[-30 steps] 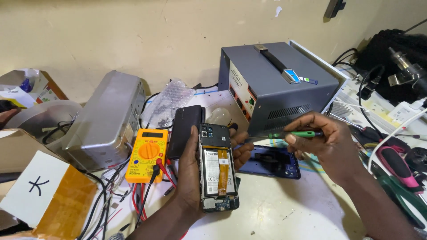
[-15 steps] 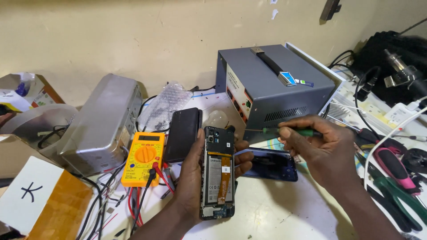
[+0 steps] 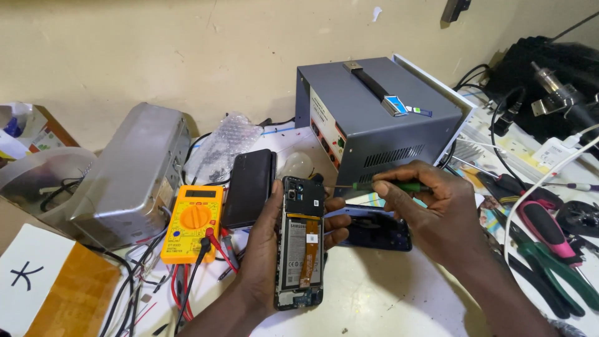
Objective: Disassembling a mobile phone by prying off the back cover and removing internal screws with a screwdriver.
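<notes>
Green-handled screwdriver (image 3: 399, 186) is pinched in the right hand (image 3: 437, 209), its tip pointing toward nine o'clock at the top of the opened phone (image 3: 301, 240). Left hand (image 3: 274, 249) grips that phone upright at bench centre. Yellow multimeter (image 3: 192, 223) lies at nine o'clock, grey power supply (image 3: 374, 118) at twelve.

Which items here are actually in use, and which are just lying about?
In use: opened phone in left hand; green screwdriver in right hand; blue back cover.
Lying about: yellow multimeter, grey power supply, black phone, pliers.
</notes>
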